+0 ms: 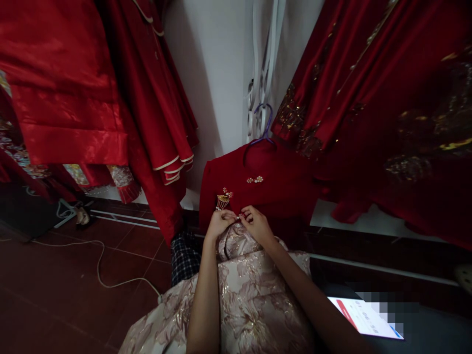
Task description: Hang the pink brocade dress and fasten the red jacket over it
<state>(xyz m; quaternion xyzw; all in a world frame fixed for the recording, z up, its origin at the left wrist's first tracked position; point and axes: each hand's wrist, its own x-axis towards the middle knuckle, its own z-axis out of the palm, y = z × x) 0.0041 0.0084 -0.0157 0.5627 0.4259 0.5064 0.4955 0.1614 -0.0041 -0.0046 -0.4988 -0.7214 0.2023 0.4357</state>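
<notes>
A red jacket (287, 196) hangs in front of me on a blue-purple hanger (271, 120). A beaded flower fastener (255, 180) sits near its neckline, and a gold fan brooch (222, 200) with a beaded fringe is at the left chest. At the jacket's front, my left hand (222, 223) and my right hand (256, 226) meet with fingertips pinched. Small pale beads (239, 217) of another fastener show between them, partly hidden by the fingers. Pale pink brocade cloth (250, 290) with gold flowers lies below my hands and across my lap.
Red garments (73, 98) hang at the left, and more with gold sequins (368, 123) at the right. White scrolled metalwork (254, 98) stands behind the hanger. A lit phone (365, 317) lies at lower right. A pale cable (101, 260) crosses the tiled floor near shoes (81, 216).
</notes>
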